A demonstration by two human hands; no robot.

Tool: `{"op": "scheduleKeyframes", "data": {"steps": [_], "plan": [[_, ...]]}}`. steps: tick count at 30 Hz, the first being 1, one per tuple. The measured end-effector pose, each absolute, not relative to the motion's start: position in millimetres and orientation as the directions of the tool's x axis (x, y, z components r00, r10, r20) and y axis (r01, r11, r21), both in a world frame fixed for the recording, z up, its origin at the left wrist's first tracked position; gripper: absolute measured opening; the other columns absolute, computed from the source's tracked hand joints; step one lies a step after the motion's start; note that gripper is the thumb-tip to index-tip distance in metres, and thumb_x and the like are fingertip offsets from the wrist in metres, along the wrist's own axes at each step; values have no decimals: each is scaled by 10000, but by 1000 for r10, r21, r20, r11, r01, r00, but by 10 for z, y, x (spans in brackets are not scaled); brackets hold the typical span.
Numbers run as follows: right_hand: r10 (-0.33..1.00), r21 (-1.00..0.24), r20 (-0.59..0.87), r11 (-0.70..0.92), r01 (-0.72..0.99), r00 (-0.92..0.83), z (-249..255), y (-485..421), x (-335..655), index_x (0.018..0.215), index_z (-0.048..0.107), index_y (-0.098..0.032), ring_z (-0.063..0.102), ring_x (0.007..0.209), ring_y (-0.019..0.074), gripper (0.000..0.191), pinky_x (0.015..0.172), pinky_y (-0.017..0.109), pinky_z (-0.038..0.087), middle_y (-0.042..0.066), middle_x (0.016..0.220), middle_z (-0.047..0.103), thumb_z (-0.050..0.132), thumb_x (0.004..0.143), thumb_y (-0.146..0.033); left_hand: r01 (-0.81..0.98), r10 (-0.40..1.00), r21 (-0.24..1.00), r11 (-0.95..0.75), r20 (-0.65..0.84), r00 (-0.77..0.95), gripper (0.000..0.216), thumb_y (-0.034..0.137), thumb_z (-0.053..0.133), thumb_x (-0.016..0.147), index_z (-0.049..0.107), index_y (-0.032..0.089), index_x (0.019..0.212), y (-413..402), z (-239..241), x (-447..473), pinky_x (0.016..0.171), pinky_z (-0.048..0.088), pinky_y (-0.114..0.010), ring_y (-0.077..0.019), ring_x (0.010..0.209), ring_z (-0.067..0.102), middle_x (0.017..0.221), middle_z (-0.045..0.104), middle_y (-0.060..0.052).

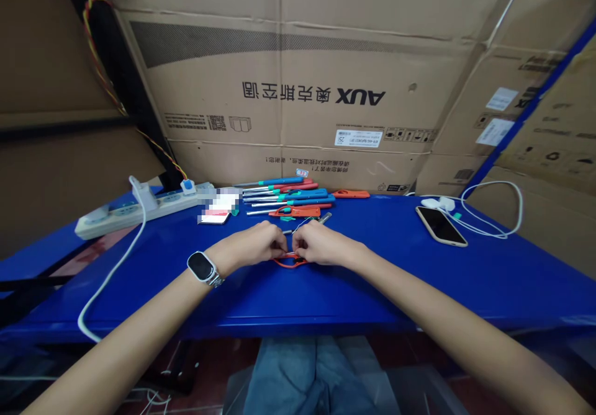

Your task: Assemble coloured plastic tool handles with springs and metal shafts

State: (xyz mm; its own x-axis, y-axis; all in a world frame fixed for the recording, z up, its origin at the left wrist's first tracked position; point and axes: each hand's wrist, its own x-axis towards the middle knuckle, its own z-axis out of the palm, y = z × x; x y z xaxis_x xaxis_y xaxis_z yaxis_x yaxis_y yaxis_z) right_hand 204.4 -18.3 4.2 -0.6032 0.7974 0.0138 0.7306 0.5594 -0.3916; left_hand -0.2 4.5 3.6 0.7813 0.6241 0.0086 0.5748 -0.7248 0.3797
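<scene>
An orange utility lighter casing [292, 265] lies low on the blue table, its curved handle loop showing below my fingers. My left hand [261, 242], with a watch on the wrist, is closed in a pinch at the casing's left end. Fingers curled, my right hand [321, 243] grips its right end, close to the left. A small pale part shows between the fingertips, too small to name. Just beyond the hands is a thin metal piece [325, 218], partly hidden by my right hand. Several long-necked lighters in blue, red and orange, such as one orange lighter [305, 211], lie behind.
At the left stands a white power strip [162, 207] with a trailing cable. A phone with a lit screen [218, 207] lies near it. Another phone [441, 226] and a white charging cable [505, 185] are at right. Cardboard [302, 49] walls the back.
</scene>
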Motion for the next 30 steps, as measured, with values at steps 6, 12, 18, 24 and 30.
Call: {"op": "scheduleKeyframes", "data": {"steps": [6, 12, 18, 24, 30], "plan": [[793, -388, 32, 571, 723, -609, 2, -173, 2051, 762, 698, -153, 583, 653, 122, 168, 599, 205, 361, 28, 718, 693, 580, 739, -35, 575, 619, 383, -723, -11, 785, 190, 105, 574, 773, 756, 153, 802, 41, 87, 48, 582, 381, -215, -117, 586, 562, 715, 708, -26], [799, -376, 27, 565, 734, -601, 8, -189, 2057, 762, 688, -158, 559, 631, 115, 154, 575, 204, 344, 24, 716, 679, 578, 751, -50, 613, 641, 382, -692, -67, 765, 162, 179, 587, 801, 740, 148, 762, 87, 109, 104, 533, 350, -214, -110, 526, 509, 610, 660, -6], [803, -368, 18, 559, 743, -595, 48, -235, 2028, 727, 669, -160, 554, 631, 113, 150, 553, 201, 327, 20, 695, 667, 574, 741, -45, 638, 637, 430, -639, -168, 752, 178, 122, 608, 771, 768, 161, 840, 74, 213, 127, 576, 404, -204, -135, 626, 611, 718, 729, -13], [790, -364, 42, 582, 727, -611, 3, -206, 2021, 742, 676, -162, 580, 655, 127, 167, 574, 204, 345, 23, 703, 684, 563, 734, -39, 688, 688, 219, -692, -89, 721, 221, 53, 618, 767, 771, 205, 814, -9, 191, 165, 609, 411, -240, -187, 716, 645, 773, 728, -42], [786, -367, 105, 601, 711, -610, -80, -208, 2052, 782, 693, -163, 603, 713, 137, 162, 633, 214, 370, 35, 771, 703, 578, 764, -51, 570, 575, 92, -816, 39, 817, 171, 92, 593, 867, 721, 188, 808, -75, 62, 31, 642, 434, -243, -167, 703, 630, 794, 669, -36]]}}
